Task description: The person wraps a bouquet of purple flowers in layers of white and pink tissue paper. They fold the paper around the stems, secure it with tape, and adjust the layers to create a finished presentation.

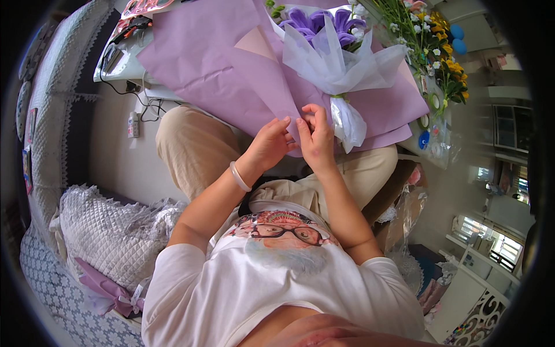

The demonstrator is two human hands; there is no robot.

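Observation:
A large sheet of lilac wrapping paper (195,56) lies over the low table, its left part folded inward to a narrow point near my hands. My left hand (271,143), with a pale bangle at the wrist, pinches that folded edge between thumb and fingers. Close beside it, my right hand (318,141) grips the same fold with thumb and fingertips. On the paper, just beyond my right hand, lies a bouquet of purple fuzzy-stem flowers (303,24). White tissue wrap (338,65) surrounds it, tied by a green band (338,96), with the wrapped stem end (347,123) pointing towards me.
Yellow and white craft flowers (451,69) lie along the table's right side, near tape rolls (433,102). A hot glue gun (132,28) rests at the far left; black cables (149,106) trail below. A small white bottle (133,125) stands on the floor. A quilted sofa cover (117,230) is at left.

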